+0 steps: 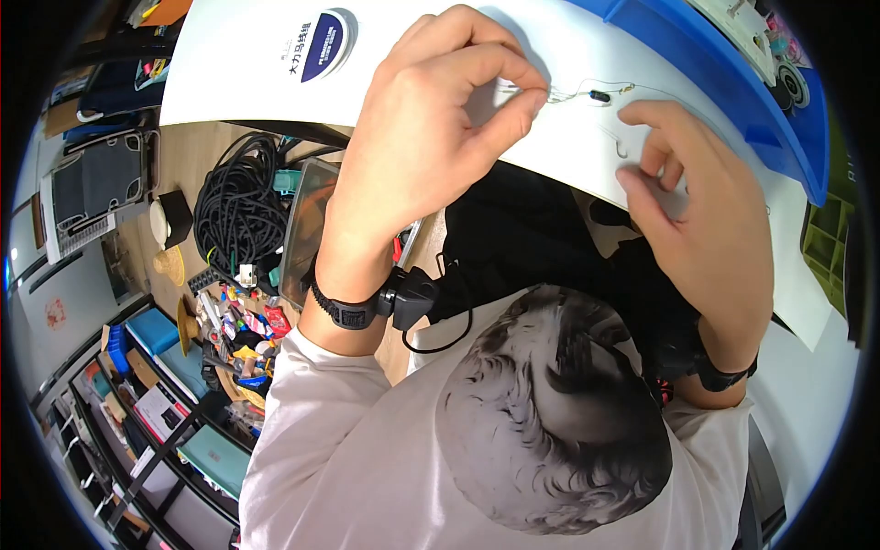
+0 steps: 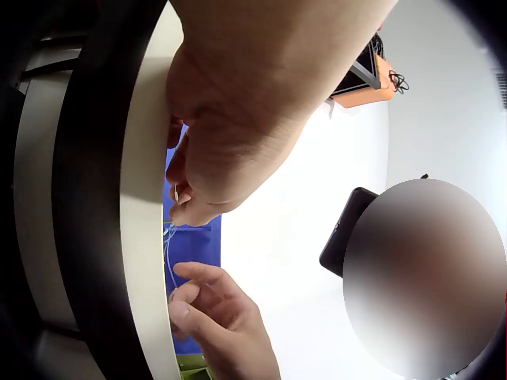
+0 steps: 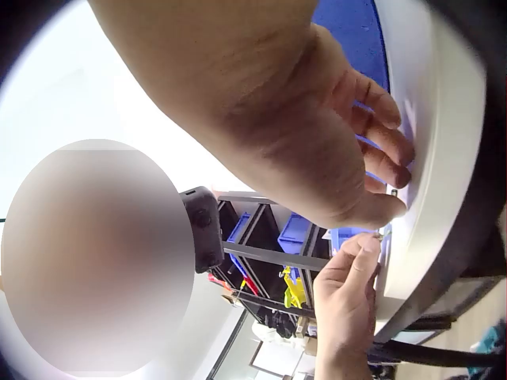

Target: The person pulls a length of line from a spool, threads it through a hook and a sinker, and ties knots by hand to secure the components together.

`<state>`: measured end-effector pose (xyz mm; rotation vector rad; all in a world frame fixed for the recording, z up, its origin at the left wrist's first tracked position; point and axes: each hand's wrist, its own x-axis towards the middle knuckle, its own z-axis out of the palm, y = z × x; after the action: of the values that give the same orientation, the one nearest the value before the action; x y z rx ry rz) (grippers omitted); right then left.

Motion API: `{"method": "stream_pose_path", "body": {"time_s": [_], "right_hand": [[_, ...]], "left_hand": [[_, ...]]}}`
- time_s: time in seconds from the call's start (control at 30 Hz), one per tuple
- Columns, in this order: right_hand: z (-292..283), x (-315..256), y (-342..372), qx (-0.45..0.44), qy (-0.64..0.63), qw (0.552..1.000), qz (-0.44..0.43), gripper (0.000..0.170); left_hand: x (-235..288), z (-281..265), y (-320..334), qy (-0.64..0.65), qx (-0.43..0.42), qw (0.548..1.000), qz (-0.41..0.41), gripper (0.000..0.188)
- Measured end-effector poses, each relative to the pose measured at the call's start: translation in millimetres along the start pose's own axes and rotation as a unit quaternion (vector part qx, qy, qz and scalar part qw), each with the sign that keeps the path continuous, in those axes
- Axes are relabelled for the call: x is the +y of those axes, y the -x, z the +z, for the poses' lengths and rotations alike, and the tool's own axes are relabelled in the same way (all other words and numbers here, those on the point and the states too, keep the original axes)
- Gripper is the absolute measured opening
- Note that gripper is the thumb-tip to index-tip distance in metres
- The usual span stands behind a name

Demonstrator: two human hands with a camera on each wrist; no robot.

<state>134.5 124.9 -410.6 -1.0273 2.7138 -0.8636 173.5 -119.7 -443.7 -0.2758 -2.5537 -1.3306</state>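
Thumb and index finger of my left hand (image 1: pixel 431 128) pinch thin fishing line (image 1: pixel 559 99) just over the white table. From the pinch, the line runs right to a small dark sinker (image 1: pixel 599 95) and a brassy swivel (image 1: pixel 628 88). A fish hook (image 1: pixel 621 148) is seen beside my right hand (image 1: pixel 710 188), whose thumb and index finger are apart with the other fingers loosely bent. In the left wrist view, the line hangs between the left fingertips (image 2: pixel 184 212) and the right hand (image 2: pixel 226 321). The right wrist view shows the left hand (image 3: pixel 348 289) pinching close to the table edge.
A round white spool with a dark blue label (image 1: pixel 327 48) lies on the table (image 1: pixel 229 82) at the left. A blue tray wall (image 1: pixel 733 101) curves along the far right side. Coiled black rope (image 1: pixel 240 206) and a clear bin (image 1: pixel 307 229) stand below the table's left edge.
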Motion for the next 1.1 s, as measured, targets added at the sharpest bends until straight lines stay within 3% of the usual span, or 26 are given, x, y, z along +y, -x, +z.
{"method": "stream_pose_path", "body": {"time_s": [0.13, 0.37, 0.43, 0.5, 0.6, 0.93, 1.03, 1.1], "right_hand": [[-8.2, 2.4, 3.4, -0.012, 0.028, 0.999, 0.017, 0.035], [9.3, 20.4, -15.7, 0.121, 0.077, 0.989, -0.038, 0.020], [9.0, 20.8, -16.1, 0.131, 0.095, 0.986, -0.041, 0.019], [5.8, 18.7, -15.7, 0.087, 0.079, 0.993, 0.026, 0.013], [11.7, 21.1, -18.1, 0.119, 0.076, 0.990, -0.018, 0.010], [6.2, 11.9, -14.0, 0.147, 0.065, 0.987, 0.011, 0.007], [9.5, 8.1, -23.0, 0.129, 0.059, 0.990, -0.028, 0.009], [19.1, 6.8, -32.0, 0.148, 0.015, 0.982, -0.115, 0.015]], "left_hand": [[1.3, -0.5, 0.7, -0.024, -0.002, 1.000, 0.016, 0.016], [1.1, -1.0, 0.5, -0.042, -0.004, 0.999, 0.011, 0.016], [0.5, -1.3, 0.8, -0.041, 0.000, 0.999, 0.019, 0.016], [0.8, -1.5, 1.6, -0.042, 0.002, 0.999, 0.020, 0.016], [1.2, -0.7, 2.0, -0.049, 0.005, 0.999, 0.018, 0.015], [0.7, -0.9, 1.0, -0.049, 0.013, 0.998, 0.022, 0.014], [0.6, -1.2, 1.0, -0.055, 0.010, 0.998, 0.016, 0.014], [1.4, -0.9, 0.6, -0.053, 0.011, 0.998, 0.016, 0.014]]}}
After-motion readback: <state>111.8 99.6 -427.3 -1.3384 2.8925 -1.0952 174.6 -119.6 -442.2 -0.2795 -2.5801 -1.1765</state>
